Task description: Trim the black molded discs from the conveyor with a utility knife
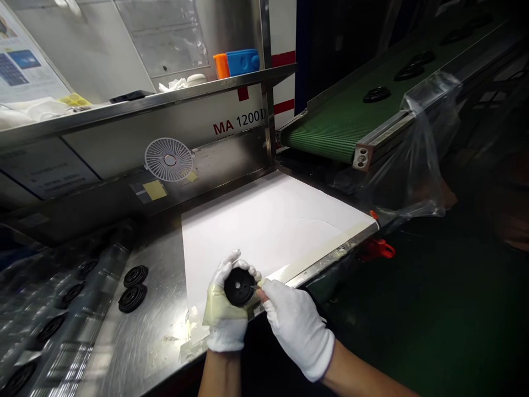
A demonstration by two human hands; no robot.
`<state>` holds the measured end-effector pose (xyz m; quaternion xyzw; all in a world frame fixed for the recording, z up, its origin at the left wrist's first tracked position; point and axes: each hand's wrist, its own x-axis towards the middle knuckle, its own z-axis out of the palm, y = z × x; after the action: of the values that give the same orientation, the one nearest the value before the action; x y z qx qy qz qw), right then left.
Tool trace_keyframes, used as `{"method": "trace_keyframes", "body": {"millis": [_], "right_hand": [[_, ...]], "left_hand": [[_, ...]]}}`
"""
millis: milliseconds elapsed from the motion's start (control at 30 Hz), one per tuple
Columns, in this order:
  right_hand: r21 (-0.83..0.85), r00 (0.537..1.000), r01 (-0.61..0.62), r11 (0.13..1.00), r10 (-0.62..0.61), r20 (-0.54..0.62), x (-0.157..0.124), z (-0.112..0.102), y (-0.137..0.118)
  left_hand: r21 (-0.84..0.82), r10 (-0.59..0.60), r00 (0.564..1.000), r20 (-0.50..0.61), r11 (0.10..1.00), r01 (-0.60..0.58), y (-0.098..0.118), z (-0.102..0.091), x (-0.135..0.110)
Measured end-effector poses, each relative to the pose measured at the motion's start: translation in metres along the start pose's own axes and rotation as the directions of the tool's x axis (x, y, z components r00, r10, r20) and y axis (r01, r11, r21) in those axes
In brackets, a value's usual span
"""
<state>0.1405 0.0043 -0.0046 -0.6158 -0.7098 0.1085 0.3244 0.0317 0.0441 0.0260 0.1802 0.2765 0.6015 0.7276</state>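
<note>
My left hand [226, 300], in a white glove, cups a round black plastic disc [238, 286] near the front edge of the table. The disc's flat face, with a small hole at its middle, is turned up toward me. My right hand [293, 322], also gloved, is closed in a pinch, with a bare fingertip showing. Out of that pinch a small thin blade [254, 287] points at the disc's right edge. Most of the blade is hidden by the fingers. To the left, two ribbed black discs [133, 298] lie together on the metal tabletop.
A white sheet [264, 220] covers much of the metal table. Several black discs sit by clear plastic [78, 325] at left. More ride on a green conveyor [330, 129] at right, with a plastic bag hanging off it. Red-handled tool [378, 249] by the table's right edge; small fan [169, 160] behind.
</note>
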Motion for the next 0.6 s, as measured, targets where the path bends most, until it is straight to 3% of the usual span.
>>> {"method": "trace_keyframes", "body": {"millis": [133, 267, 400, 600], "right_hand": [[0.011, 1.000, 0.000, 1.000, 0.000, -0.010, -0.005, 0.007, -0.003], [0.037, 0.999, 0.022, 0.999, -0.023, 0.041, -0.009, 0.010, -0.008], [0.156, 0.997, -0.016, 0.988, 0.004, 0.081, -0.008, 0.007, -0.011], [0.405, 0.994, -0.077, 0.911, 0.036, 0.107, -0.004, -0.001, -0.010]], "left_hand": [[-0.026, 0.101, 0.995, 0.006, 0.995, -0.100, -0.009, -0.005, 0.009], [-0.122, 0.102, 0.992, -0.078, 0.986, -0.111, -0.012, -0.005, 0.014], [-0.096, 0.184, 0.970, -0.158, 0.975, -0.200, -0.010, 0.000, 0.011], [-0.159, -0.098, 0.989, -0.112, 0.984, 0.079, -0.001, -0.003, 0.008]]}}
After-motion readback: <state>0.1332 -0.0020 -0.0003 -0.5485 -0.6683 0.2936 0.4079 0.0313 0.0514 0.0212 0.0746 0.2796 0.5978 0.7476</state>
